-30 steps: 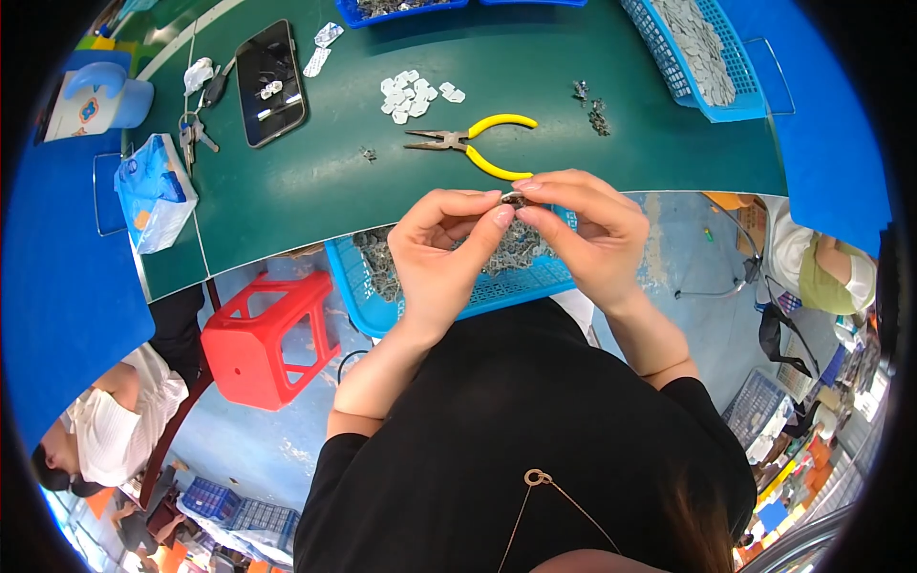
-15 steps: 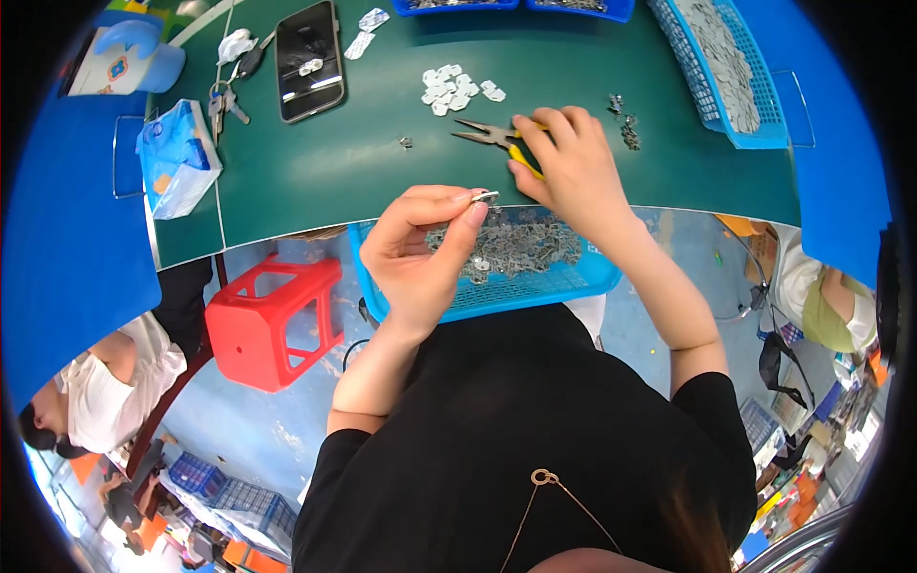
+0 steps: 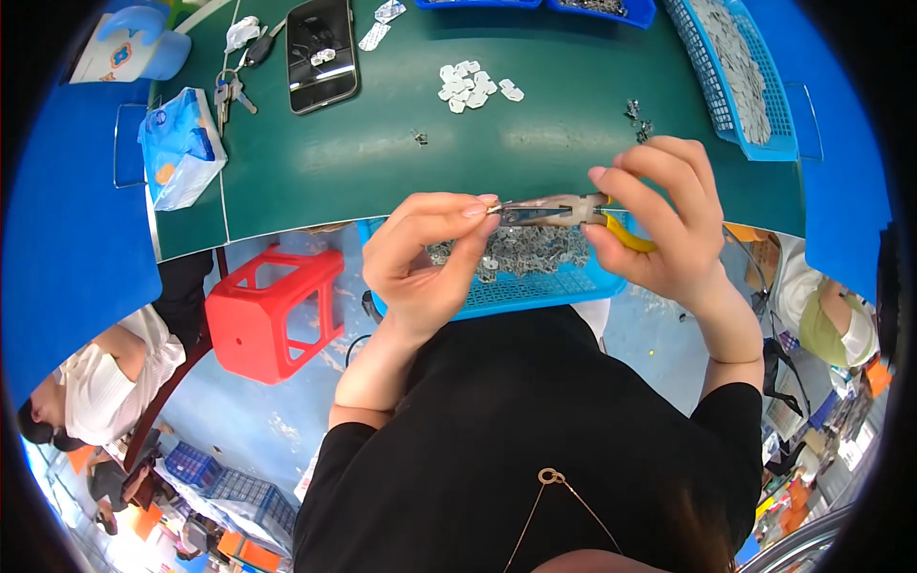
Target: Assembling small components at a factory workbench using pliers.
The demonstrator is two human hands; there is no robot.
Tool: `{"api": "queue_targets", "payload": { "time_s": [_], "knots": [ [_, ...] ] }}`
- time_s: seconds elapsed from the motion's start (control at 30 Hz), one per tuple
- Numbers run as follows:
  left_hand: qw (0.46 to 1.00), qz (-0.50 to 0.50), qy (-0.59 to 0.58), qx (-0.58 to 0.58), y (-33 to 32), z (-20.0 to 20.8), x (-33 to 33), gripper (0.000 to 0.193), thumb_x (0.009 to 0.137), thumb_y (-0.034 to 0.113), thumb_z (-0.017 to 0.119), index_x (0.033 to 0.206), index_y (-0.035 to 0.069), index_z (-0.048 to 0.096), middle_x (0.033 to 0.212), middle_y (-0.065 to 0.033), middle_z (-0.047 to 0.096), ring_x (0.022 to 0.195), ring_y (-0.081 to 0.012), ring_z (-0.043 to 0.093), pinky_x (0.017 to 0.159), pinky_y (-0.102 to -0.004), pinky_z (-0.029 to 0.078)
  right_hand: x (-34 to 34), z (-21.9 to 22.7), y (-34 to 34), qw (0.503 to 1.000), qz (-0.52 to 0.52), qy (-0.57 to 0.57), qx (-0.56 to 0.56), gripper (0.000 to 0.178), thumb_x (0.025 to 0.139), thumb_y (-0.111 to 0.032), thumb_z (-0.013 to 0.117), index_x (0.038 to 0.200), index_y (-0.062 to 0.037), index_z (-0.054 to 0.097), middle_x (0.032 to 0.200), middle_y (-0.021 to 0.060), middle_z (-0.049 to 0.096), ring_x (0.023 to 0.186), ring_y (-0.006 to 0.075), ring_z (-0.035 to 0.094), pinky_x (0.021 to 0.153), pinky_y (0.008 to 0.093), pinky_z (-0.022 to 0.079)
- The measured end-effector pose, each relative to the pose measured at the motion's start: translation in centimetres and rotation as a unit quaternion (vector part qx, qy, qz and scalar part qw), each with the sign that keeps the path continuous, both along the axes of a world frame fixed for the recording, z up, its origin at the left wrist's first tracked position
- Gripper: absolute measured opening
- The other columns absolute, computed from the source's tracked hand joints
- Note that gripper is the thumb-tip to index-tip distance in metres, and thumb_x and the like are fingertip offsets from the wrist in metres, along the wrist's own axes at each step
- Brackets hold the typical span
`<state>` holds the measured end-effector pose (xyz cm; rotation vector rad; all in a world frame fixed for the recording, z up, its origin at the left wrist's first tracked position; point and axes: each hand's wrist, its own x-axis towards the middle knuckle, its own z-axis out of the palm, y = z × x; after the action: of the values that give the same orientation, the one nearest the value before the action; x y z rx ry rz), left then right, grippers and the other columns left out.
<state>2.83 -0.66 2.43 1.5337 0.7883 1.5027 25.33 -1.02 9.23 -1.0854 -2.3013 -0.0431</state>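
Pinched between thumb and forefinger, a small metal piece (image 3: 493, 207) sits in my left hand (image 3: 420, 253), mostly hidden by the fingertips. My right hand (image 3: 673, 215) is closed around the yellow handles of needle-nose pliers (image 3: 578, 210). The pliers' jaws point left and reach the small piece at my left fingertips. Both hands are held above a blue basket (image 3: 535, 294) of many small metal parts, just off the table's near edge. On the table beyond lies a pile of small white pieces (image 3: 466, 86).
A phone (image 3: 323, 86), keys (image 3: 229, 94) and a tissue pack (image 3: 181, 153) lie on the green table (image 3: 315, 181) at left. Tiny metal parts (image 3: 638, 116) and a blue basket of pale pieces (image 3: 764, 143) are at right. A red stool (image 3: 250, 325) stands on the floor.
My right hand has lifted the pliers off the table and brought them toward me, their tips now at the piece in my left hand. The left hand has barely moved.
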Motion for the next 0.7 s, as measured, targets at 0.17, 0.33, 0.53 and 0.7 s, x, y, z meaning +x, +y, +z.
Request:
{"api": "queue_targets", "payload": {
  "time_s": [0.17, 0.33, 0.53, 0.7],
  "knots": [
    [1.000, 0.013, 0.001, 0.012, 0.4, -0.2, 0.4, 0.022, 0.069, -0.017, 0.068, 0.084, -0.002, 0.065, 0.086, -0.0149, 0.067, 0.079, -0.0223, 0.068, 0.068, -0.0276, 0.054, 0.2, 1.2, 0.1, 0.996, 0.002, -0.067, 0.052, 0.037, 0.063, -0.014, 0.076, 0.096, -0.0019, 0.066, 0.097, 0.0107, 0.057, 0.084, 0.0280, 0.053, 0.067, 0.0372, 0.045],
    [0.998, 0.010, 0.044, 0.032, 0.4, 0.0, 0.4, 0.021, 0.068, -0.015, 0.070, 0.084, -0.001, 0.065, 0.083, -0.0138, 0.068, 0.077, -0.0213, 0.068, 0.066, -0.0265, 0.054, 0.0, 2.0, 0.1, 0.986, 0.015, -0.133, 0.101, 0.030, 0.063, -0.018, 0.073, 0.087, -0.0015, 0.066, 0.091, 0.0093, 0.058, 0.080, 0.0255, 0.056, 0.062, 0.0371, 0.044],
    [0.996, 0.026, 0.073, 0.048, 0.3, 0.0, 0.4, 0.020, 0.067, -0.012, 0.072, 0.082, 0.000, 0.066, 0.081, -0.0117, 0.068, 0.074, -0.0206, 0.069, 0.064, -0.0258, 0.053, -0.2, 2.7, 0.1, 0.982, 0.044, -0.158, 0.096, 0.032, 0.063, -0.013, 0.076, 0.089, 0.0015, 0.066, 0.093, 0.0121, 0.058, 0.080, 0.0275, 0.056, 0.061, 0.0368, 0.046],
    [0.995, 0.025, 0.082, 0.057, 0.3, -0.1, 0.5, 0.020, 0.067, -0.010, 0.073, 0.082, 0.001, 0.067, 0.081, -0.0107, 0.069, 0.073, -0.0201, 0.068, 0.063, -0.0256, 0.053, -0.4, 3.0, 0.3, 0.977, 0.060, -0.175, 0.107, 0.026, 0.062, -0.013, 0.073, 0.082, 0.0011, 0.064, 0.089, 0.0106, 0.057, 0.078, 0.0246, 0.055, 0.057, 0.0340, 0.043]
  ]
}}
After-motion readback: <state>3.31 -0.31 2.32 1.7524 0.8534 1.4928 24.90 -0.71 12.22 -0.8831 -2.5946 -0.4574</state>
